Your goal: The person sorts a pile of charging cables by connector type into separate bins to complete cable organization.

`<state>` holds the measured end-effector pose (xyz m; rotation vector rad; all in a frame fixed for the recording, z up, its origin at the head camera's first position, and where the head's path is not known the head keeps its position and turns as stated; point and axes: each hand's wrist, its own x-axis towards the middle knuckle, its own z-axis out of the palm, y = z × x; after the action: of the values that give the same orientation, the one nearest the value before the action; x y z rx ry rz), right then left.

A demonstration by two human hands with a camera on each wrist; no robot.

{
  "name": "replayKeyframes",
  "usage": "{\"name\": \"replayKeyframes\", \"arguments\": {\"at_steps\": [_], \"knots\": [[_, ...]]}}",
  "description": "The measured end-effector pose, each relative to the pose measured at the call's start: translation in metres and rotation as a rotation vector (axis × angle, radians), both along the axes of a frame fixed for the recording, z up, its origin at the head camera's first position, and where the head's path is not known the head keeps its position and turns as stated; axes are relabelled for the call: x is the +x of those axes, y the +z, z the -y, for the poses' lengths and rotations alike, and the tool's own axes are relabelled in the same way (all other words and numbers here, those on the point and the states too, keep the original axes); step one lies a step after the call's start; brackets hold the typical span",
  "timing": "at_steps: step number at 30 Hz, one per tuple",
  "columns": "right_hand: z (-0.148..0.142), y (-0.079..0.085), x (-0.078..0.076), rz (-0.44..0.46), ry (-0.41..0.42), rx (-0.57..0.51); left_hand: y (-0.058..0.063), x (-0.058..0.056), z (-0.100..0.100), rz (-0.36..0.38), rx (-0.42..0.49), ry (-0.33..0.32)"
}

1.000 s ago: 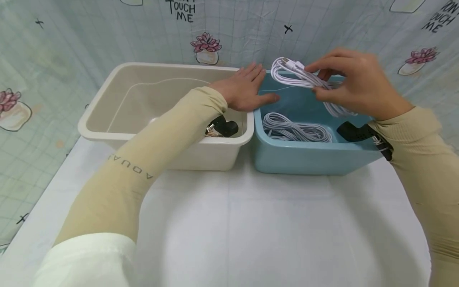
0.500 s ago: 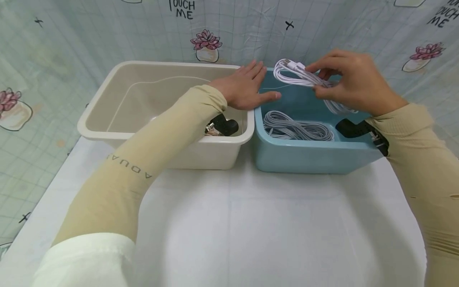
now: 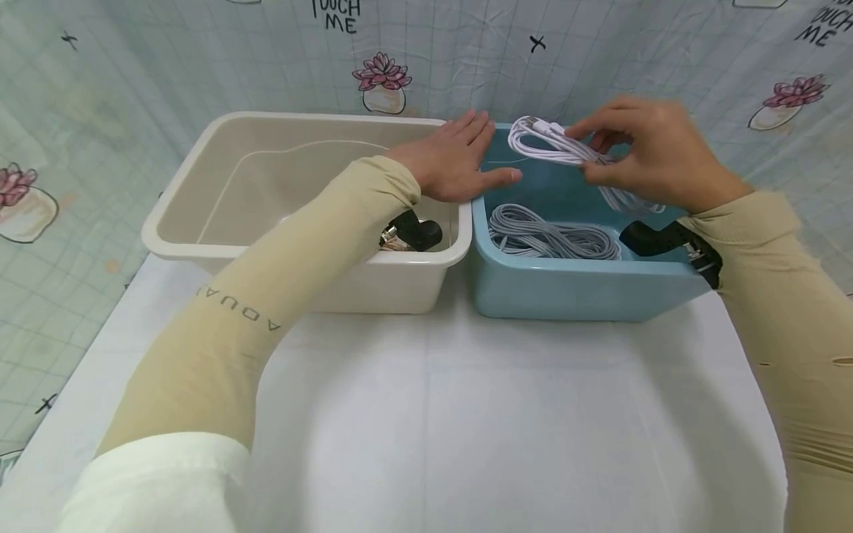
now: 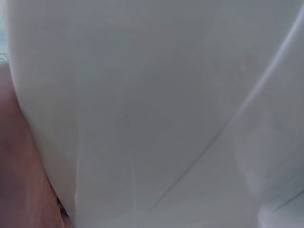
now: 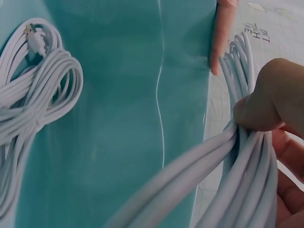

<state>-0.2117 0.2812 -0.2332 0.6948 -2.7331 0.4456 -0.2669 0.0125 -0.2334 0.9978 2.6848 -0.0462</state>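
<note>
Pinched between the thumb and fingers of my right hand (image 3: 656,155) is a coiled white cable (image 3: 549,142), held over the blue bin (image 3: 586,292). Its connector end points left in the head view. In the right wrist view the held cable (image 5: 251,166) fans out below the thumb. More coiled white cable (image 3: 553,235) lies inside the blue bin, and a plug (image 5: 35,40) shows on it. My left hand (image 3: 453,159) rests flat, fingers straight, across the adjoining rims of the beige bin (image 3: 193,170) and the blue one. The left wrist view shows mostly the beige bin's wall (image 4: 166,104).
Both bins stand side by side on a white tabletop (image 3: 426,414). Behind them hangs a printed curtain (image 3: 466,59) with plant drawings and lettering. Black wrist-camera mounts (image 3: 666,240) sit under the wrists, close to the bins' front rims.
My right hand has shifted only slightly, still holding the cable over the blue bin. The left hand stays on the rims. The head view has tilted a little.
</note>
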Motion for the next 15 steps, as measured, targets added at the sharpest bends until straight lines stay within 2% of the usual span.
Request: {"name": "replayKeyframes", "arguments": {"at_steps": [15], "knots": [[-0.0041,-0.0045,-0.0054,0.075,-0.021,0.012,0.0004,-0.0007,0.0005,0.016,-0.001,0.016]]}}
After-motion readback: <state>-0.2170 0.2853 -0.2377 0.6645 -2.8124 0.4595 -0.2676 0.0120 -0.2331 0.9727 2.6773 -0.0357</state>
